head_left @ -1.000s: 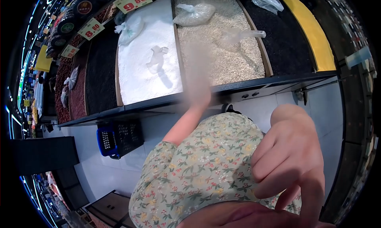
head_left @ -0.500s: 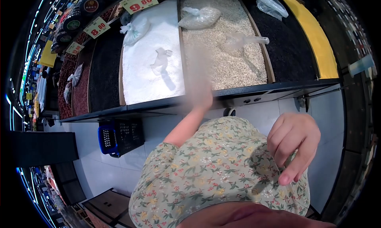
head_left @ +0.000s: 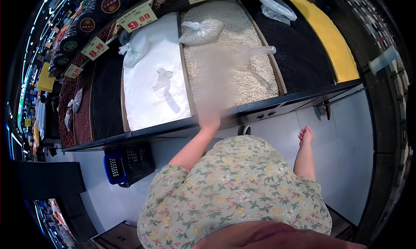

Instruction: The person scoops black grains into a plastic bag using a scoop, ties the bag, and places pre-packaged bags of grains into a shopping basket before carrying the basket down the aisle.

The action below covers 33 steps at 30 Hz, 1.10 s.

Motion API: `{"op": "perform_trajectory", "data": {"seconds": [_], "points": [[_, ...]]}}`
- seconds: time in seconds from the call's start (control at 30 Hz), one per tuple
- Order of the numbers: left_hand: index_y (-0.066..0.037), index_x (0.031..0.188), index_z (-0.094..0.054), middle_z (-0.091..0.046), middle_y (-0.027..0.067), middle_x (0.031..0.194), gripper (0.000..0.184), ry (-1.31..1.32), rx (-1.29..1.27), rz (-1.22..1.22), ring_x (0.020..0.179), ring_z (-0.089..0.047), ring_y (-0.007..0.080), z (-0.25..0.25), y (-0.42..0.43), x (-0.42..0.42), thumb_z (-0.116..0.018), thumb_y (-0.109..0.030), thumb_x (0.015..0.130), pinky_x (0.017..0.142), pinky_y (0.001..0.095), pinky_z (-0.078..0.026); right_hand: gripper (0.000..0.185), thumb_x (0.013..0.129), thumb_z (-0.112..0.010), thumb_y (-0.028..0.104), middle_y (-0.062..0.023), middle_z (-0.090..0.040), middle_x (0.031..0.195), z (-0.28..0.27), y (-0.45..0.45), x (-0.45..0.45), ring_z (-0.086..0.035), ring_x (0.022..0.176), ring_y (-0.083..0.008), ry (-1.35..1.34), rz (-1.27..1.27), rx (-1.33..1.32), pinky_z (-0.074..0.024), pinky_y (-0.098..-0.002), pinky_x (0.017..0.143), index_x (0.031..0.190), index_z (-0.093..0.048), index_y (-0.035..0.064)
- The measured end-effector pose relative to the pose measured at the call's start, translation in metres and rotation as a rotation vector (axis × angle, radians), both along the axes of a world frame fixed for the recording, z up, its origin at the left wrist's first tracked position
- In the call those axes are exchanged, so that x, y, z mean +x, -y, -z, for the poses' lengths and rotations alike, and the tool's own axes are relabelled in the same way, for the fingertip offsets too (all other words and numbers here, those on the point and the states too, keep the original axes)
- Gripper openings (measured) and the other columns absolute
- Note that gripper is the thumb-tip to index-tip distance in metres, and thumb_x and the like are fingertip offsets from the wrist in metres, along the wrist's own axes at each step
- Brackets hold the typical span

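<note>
My left hand (head_left: 210, 118) reaches over the front edge of the bin of pale grain (head_left: 260, 86); its fingers are lost in a blur, so what it holds is hidden. A clear scoop (head_left: 265, 50) lies in this bin to the right of the blur, its bowl partly smeared. A tied bag of grain (head_left: 201, 31) rests behind. In the white bin (head_left: 151, 114) to the left lie another clear scoop (head_left: 162, 82) and a tied bag (head_left: 135, 51). My right hand (head_left: 306, 136) hangs at my right side, fingers curled in, with nothing visible in them.
Dark grain (head_left: 299, 54) with a crumpled clear bag (head_left: 278, 9) and yellow grain (head_left: 325, 36) fill the bins to the right. Price signs (head_left: 136, 17) stand along the back left. A blue and black basket (head_left: 125, 164) sits on the floor below the counter's left part.
My right hand has dropped from near the camera to my side, away from my body's front. The view has shifted, and the bins appear lower and further left. My left hand stays over the grain bin.
</note>
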<state>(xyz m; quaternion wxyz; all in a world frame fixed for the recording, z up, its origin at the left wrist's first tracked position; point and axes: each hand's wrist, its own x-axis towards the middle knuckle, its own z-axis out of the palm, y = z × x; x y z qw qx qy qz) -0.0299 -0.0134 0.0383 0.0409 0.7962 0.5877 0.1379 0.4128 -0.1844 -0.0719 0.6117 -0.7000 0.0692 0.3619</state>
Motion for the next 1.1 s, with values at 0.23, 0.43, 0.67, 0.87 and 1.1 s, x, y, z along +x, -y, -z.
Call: {"op": "perform_trajectory", "data": {"seconds": [0.23, 0.43, 0.67, 0.87, 1.1], "points": [[-0.008, 0.099, -0.062, -0.05, 0.0123, 0.126, 0.021, 0.102, 0.208, 0.087, 0.124, -0.038, 0.0358, 0.007, 0.004, -0.004, -0.053, -0.011, 0.08, 0.101, 0.0485, -0.03, 0.025, 0.083, -0.059, 0.02, -0.0129, -0.065, 0.075, 0.049, 0.095, -0.013, -0.063, 0.055, -0.0239, 0.065, -1.055, -1.009, -0.0492, -0.0366, 0.044, 0.102, -0.058, 0.0034], [-0.009, 0.1, -0.062, -0.05, 0.0115, 0.127, 0.021, 0.094, 0.198, 0.106, 0.124, -0.038, 0.036, 0.0, 0.008, -0.002, -0.053, -0.01, 0.081, 0.1, 0.048, -0.03, 0.03, 0.081, -0.061, 0.02, -0.0093, -0.065, 0.074, 0.054, 0.059, -0.025, -0.063, 0.054, -0.0212, 0.255, -1.052, -0.798, -0.0488, -0.038, 0.047, 0.108, -0.058, 0.0081], [-0.01, 0.101, -0.061, -0.05, 0.0123, 0.127, 0.021, 0.115, 0.228, 0.078, 0.124, -0.04, 0.0364, -0.003, 0.01, 0.001, -0.053, -0.01, 0.082, 0.099, 0.0475, -0.032, 0.021, 0.08, -0.06, 0.017, -0.0089, -0.065, 0.07, 0.003, 0.005, 0.012, -0.062, 0.057, -0.0172, 0.857, -0.958, -0.483, -0.0494, -0.0297, 0.053, 0.096, -0.065, 0.0046], [-0.008, 0.104, -0.06, -0.05, 0.0133, 0.127, 0.023, 0.158, 0.262, -0.013, 0.125, -0.039, 0.0362, 0.004, 0.011, 0.001, -0.054, -0.012, 0.081, 0.099, 0.0485, -0.032, 0.012, 0.082, -0.061, 0.013, -0.0106, -0.063, 0.068, -0.147, -0.124, 0.06, -0.061, 0.061, -0.0191, 1.052, -0.614, -0.015, -0.0467, -0.0293, 0.059, 0.087, -0.064, 0.0025], [-0.002, 0.104, -0.058, -0.051, 0.0179, 0.123, 0.025, 0.263, 0.306, -0.195, 0.117, -0.044, 0.0387, 0.001, 0.004, 0.016, -0.056, -0.01, 0.08, 0.099, 0.0466, -0.034, 0.031, 0.082, -0.063, 0.018, -0.0138, -0.063, 0.101, -0.229, -0.308, 0.083, -0.062, 0.089, -0.0233, 1.061, -0.795, 0.203, -0.0491, -0.0326, 0.078, 0.111, -0.062, 0.0099]]}}
